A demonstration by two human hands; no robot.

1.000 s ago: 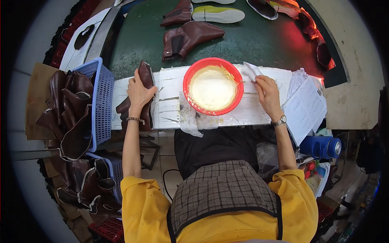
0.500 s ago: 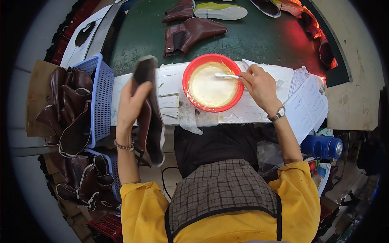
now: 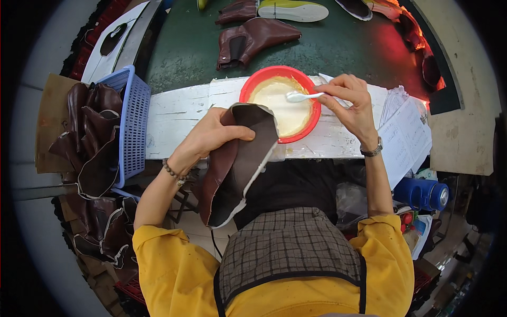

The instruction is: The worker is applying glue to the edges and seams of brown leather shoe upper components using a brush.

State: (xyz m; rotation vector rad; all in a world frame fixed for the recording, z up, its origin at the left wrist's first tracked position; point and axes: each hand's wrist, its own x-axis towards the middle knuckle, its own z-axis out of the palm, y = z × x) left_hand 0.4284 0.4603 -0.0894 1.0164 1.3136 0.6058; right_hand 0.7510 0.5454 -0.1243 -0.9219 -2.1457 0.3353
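My left hand [image 3: 221, 133] grips a brown leather boot upper [image 3: 237, 164] by its top end, thumb on the dark inner side. The upper hangs tilted in front of the white bench, its pale rough edge turned to the right. Between thumb and fingers of my right hand [image 3: 353, 101] is a white-handled brush [image 3: 306, 97], probably a toothbrush; its head is over the creamy white paste [image 3: 288, 117] and looks coated with it. A red bowl [image 3: 315, 113] holds the paste, and the upper covers part of its lower left rim.
On the left a blue plastic basket [image 3: 135, 121] is filled with brown boot uppers [image 3: 95, 127]. A brown boot [image 3: 259, 39] and a yellow-green shoe [image 3: 293, 10] lie on the green surface [image 3: 179, 47] beyond. To the right are papers [image 3: 404, 142] and a blue flask [image 3: 420, 193].
My left hand has swung the boot upper to the right, beside the bowl, and turned its inner side into view. My right hand has shifted slightly right with the brush.
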